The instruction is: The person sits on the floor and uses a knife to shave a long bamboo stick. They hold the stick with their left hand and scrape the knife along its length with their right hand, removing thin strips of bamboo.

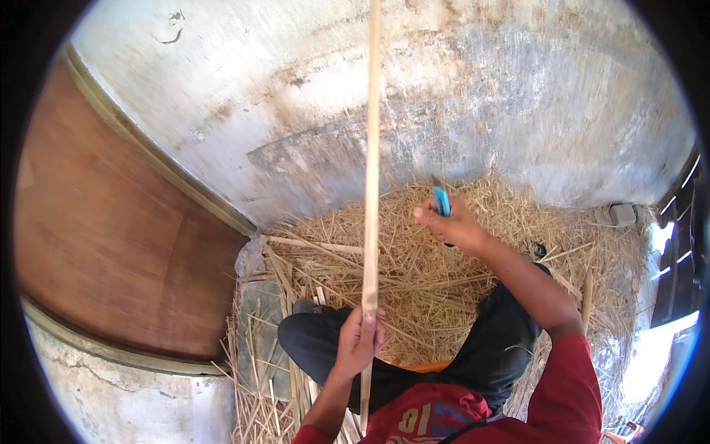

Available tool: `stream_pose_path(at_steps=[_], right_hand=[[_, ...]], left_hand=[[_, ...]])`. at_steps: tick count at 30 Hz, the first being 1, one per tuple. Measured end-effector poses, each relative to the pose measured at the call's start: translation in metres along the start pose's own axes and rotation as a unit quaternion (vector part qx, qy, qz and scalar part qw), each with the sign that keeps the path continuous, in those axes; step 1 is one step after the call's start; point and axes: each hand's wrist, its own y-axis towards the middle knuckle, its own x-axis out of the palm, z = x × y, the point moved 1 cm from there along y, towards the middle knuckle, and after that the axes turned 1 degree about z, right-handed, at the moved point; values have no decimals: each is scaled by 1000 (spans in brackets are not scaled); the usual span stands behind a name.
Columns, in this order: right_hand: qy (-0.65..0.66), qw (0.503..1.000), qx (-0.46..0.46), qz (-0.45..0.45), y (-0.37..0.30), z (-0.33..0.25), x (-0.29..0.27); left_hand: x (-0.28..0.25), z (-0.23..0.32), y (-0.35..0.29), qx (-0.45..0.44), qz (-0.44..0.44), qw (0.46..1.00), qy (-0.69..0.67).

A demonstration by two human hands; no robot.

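Observation:
A long, pale strip that looks like split bamboo [372, 170] runs upright from my lap past the top of the view. My left hand [359, 340] is closed around its lower part, above my left thigh. Away to the right, my right hand [458, 224] grips a blue utility knife [441, 201] with its blade end pointing up toward the wall. The knife is apart from the strip. The lower end of its handle is partly hidden by my fingers.
Thin shavings [421, 296] cover the floor around my legs. More strips [285, 274] lie at my left, near a brown wooden door [126, 222]. A worn, whitewashed wall [481, 96] stands ahead. A small grey block [623, 215] sits at the far right.

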Motion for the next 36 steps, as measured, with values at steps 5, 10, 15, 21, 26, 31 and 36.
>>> stream_pose_path(at_steps=[5, 10, 15, 21, 26, 31, 36], right_hand=[[-56, 998, -23, 17, -4, -5, 4], [-54, 998, -10, 29, -7, -6, -8], [-78, 997, -28, 11, -12, -3, 0], [-107, 992, -71, -16, -23, 4, 18], [-141, 987, -77, -20, -22, 0, 25], [-165, 981, -103, 0, -28, -3, 26], [-153, 976, -151, 41, -28, -2, 27]], left_hand=[[-15, 74, 37, 92, 62, 993, 37], [-11, 144, 76, 243, 128, 961, 28], [-2, 108, 97, 257, 140, 956, 7], [41, -22, 104, 202, 156, 966, -33], [46, -45, 118, 236, 217, 937, -140], [55, 17, 128, 319, 290, 863, -262], [84, 22, 115, 335, 303, 827, -333]])
